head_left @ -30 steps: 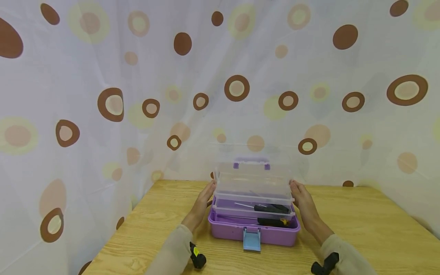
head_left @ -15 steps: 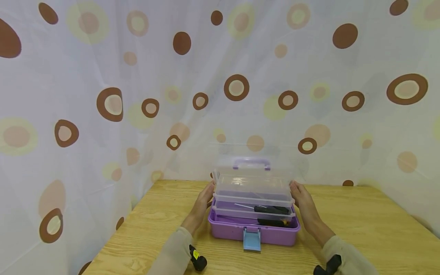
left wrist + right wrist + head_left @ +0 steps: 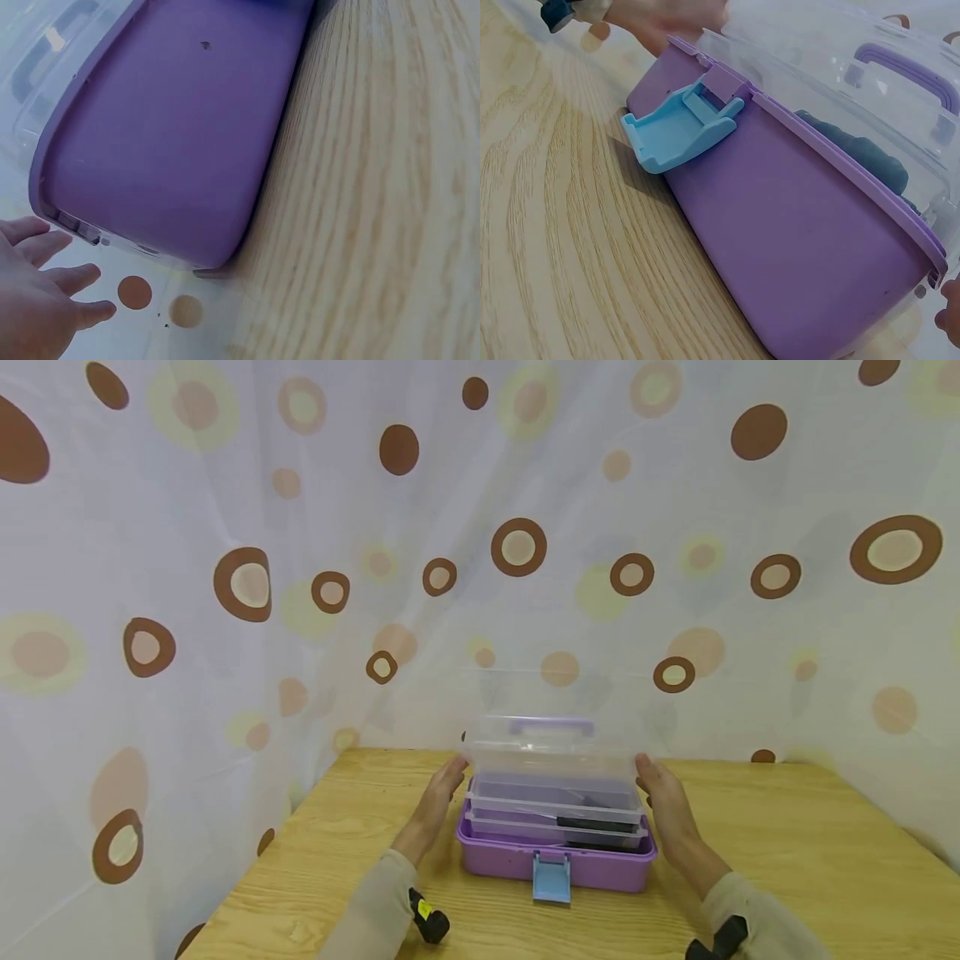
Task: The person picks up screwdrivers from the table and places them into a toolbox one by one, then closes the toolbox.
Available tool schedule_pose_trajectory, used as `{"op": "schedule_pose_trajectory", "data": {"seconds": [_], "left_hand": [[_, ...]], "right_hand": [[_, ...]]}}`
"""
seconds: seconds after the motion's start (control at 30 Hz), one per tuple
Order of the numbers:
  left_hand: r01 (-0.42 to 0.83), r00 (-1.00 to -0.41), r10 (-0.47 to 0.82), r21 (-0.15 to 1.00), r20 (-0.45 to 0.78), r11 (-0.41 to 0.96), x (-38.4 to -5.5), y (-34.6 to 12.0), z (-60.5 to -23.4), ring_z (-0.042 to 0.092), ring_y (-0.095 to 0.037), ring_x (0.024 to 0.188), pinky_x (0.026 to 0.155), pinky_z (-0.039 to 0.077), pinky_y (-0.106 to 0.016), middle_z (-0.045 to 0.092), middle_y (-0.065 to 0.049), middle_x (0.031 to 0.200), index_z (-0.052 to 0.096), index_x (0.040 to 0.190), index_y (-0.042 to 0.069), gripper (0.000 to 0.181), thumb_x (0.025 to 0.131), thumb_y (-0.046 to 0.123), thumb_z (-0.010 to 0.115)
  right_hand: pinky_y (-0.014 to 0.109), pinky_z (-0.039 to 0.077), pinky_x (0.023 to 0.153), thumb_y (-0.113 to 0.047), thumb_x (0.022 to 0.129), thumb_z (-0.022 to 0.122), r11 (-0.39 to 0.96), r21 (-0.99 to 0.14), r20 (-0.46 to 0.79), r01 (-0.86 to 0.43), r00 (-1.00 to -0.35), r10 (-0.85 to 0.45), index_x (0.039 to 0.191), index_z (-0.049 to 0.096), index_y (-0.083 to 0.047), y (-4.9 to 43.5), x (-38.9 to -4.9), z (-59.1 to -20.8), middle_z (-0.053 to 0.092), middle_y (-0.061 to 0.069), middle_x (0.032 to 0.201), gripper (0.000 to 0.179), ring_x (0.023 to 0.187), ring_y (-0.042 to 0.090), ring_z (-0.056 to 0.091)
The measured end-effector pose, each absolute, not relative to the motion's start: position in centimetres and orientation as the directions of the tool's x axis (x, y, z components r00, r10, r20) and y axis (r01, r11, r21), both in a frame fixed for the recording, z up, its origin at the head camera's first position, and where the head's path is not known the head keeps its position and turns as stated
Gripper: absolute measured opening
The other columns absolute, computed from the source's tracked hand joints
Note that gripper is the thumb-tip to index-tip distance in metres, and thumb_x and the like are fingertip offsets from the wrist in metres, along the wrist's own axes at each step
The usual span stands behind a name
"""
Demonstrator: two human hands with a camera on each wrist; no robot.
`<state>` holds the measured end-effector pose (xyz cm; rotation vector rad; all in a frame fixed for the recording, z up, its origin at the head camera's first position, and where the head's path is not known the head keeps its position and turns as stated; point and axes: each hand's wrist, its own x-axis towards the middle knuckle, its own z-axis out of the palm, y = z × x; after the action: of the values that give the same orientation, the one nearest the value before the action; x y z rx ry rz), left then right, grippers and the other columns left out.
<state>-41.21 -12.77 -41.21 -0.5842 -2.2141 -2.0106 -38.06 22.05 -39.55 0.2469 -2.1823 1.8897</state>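
Observation:
A purple toolbox point(image 3: 510, 862) stands on the table, its clear lid point(image 3: 551, 735) with a purple handle tipped back. Clear trays point(image 3: 517, 804) sit staggered above the base, and a blue latch point(image 3: 552, 878) hangs down in front. Black-handled tools point(image 3: 596, 825), one with a thin metal shaft, show through the trays. My left hand point(image 3: 431, 806) is at the left side with fingers extended; in the left wrist view its fingers point(image 3: 75, 277) spread beside the box's end. My right hand point(image 3: 670, 814) is at the right side, fingers straight, near the tray ends. In the right wrist view only its fingertips point(image 3: 951, 311) show.
The wooden table point(image 3: 787, 843) extends to both sides of the box. A white curtain point(image 3: 585, 510) with brown and yellow circles hangs behind it and along the left. Black devices point(image 3: 430, 918) are strapped at both wrists.
The lid and its handle have come lower, and the trays have sunk toward the base and cover more of the tools. Both hands have stayed at the box's sides.

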Motion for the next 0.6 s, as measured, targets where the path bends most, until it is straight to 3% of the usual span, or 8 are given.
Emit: {"op": "schedule_pose_trajectory", "data": {"seconds": [0.23, 0.43, 0.6], "left_hand": [[0.361, -0.916, 0.217, 0.929, 0.337, 0.083, -41.1, -12.3, -40.5, 0.021, -0.036, 0.153, 0.123, 0.015, -0.051, 0.029, -0.02, 0.165, 0.033, 0.16, -0.001, 0.077, 0.109, 0.058, 0.031], [0.288, -0.952, 0.144, 0.947, 0.268, 0.143, -40.6, -12.2, -39.9, 0.027, -0.043, 0.149, 0.121, 0.017, -0.058, 0.034, -0.022, 0.162, 0.034, 0.16, 0.0, 0.088, 0.104, 0.069, 0.034], [0.263, -0.958, 0.146, 0.957, 0.245, 0.12, -40.5, -12.6, -39.8, 0.027, -0.046, 0.149, 0.12, 0.014, -0.061, 0.033, -0.024, 0.162, 0.037, 0.158, -0.002, 0.088, 0.103, 0.067, 0.04]], "right_hand": [[0.061, 0.016, 0.12, -0.056, 0.109, 0.032, 0.176, -0.951, 0.262, -0.254, -0.965, 0.024, 0.158, 0.018, 0.014, 22.3, -37.8, -39.3, 0.022, 0.033, 0.163, 0.086, 0.148, 0.05, 0.024], [0.061, 0.014, 0.12, -0.054, 0.109, 0.034, 0.163, -0.959, 0.23, -0.231, -0.973, -0.023, 0.16, 0.014, 0.011, 22.8, -37.6, -39.2, 0.022, 0.033, 0.163, 0.085, 0.148, 0.051, 0.023], [0.062, 0.012, 0.12, -0.053, 0.109, 0.035, 0.155, -0.962, 0.216, -0.225, -0.974, -0.07, 0.158, 0.018, 0.014, 23.3, -37.8, -39.2, 0.02, 0.034, 0.162, 0.085, 0.148, 0.052, 0.021]]}}
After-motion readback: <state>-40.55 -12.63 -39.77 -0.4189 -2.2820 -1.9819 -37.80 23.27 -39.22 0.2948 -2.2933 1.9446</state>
